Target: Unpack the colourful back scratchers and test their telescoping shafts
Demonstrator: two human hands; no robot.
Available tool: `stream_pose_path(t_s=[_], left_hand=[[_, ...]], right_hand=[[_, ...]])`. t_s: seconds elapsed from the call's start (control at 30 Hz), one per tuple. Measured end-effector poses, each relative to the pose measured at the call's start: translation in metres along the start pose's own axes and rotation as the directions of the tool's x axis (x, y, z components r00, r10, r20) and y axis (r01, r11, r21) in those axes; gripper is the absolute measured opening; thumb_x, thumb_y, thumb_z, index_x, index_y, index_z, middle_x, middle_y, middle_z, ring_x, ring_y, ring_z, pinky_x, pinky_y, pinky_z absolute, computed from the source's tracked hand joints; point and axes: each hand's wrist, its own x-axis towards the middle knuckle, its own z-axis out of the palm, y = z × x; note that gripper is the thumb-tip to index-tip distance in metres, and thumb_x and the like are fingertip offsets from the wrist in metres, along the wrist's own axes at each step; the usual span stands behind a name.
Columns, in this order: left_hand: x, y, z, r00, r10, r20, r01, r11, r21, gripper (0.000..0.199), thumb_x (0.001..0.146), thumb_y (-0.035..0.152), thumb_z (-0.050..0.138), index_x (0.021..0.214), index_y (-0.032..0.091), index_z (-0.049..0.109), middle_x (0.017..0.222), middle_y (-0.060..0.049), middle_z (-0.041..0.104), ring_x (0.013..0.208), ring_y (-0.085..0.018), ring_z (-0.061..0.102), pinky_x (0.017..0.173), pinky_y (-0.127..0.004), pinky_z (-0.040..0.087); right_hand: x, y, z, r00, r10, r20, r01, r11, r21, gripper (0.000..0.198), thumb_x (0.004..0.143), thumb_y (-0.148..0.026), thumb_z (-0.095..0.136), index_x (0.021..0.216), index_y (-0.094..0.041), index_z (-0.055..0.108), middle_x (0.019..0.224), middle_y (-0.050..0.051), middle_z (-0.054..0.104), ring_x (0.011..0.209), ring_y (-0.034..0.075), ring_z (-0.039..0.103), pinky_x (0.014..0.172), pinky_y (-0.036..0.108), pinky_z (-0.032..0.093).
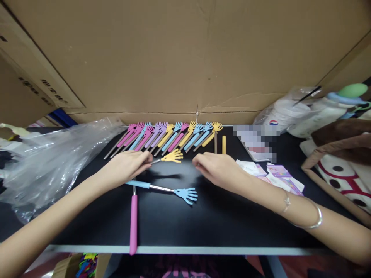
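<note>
My left hand is closed round a yellow back scratcher, whose claw head points right; its handle is hidden by the hand. Level with it on the right, my right hand is closed with its fingertips curled in, and whatever they might hold is hidden. Below my left hand lies a blue back scratcher with its metal rod drawn out. It crosses a pink-handled rod that reaches the table's front edge. Behind both hands, a slanted row of pink, blue, purple and yellow back scratchers lies on the black table.
A clear plastic bag covers the left side. On the right are small printed cards, a blurred-out flat item, bagged cups, a bottle and a fabric bag. Cardboard walls the back.
</note>
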Motion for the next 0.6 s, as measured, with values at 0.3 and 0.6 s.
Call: stream_pose_path(t_s=[0.3, 0.6], left_hand=[[0.080, 0.091, -0.008, 0.967, 0.089, -0.240, -0.180, 0.903, -0.389, 0.021, 0.095, 0.037, 0.041, 0.105, 0.021, 0.051, 0.073, 0.003, 0.062, 0.060, -0.011, 0.055, 0.058, -0.020, 0.036], [0.085, 0.104, -0.001, 0.994, 0.110, -0.006, -0.099, 0.867, -0.489, 0.028, 0.096, 0.040, 0.038, 0.086, 0.018, 0.053, 0.063, 0.004, 0.046, 0.055, -0.011, 0.041, 0.055, -0.022, 0.027]], right_hand=[[0.004, -0.006, -0.014, 0.952, 0.303, -0.049, -0.107, 0.475, 0.873, 0.027, 0.089, -0.047, 0.052, 0.100, -0.023, 0.051, 0.067, -0.005, 0.056, 0.052, 0.009, 0.056, 0.051, 0.023, 0.048], [-0.026, 0.014, -0.045, 0.686, 0.658, -0.309, 0.051, 0.381, 0.923, 0.037, 0.086, -0.047, 0.057, 0.061, -0.021, 0.050, 0.048, -0.005, 0.043, 0.035, 0.006, 0.033, 0.033, 0.023, 0.018]])
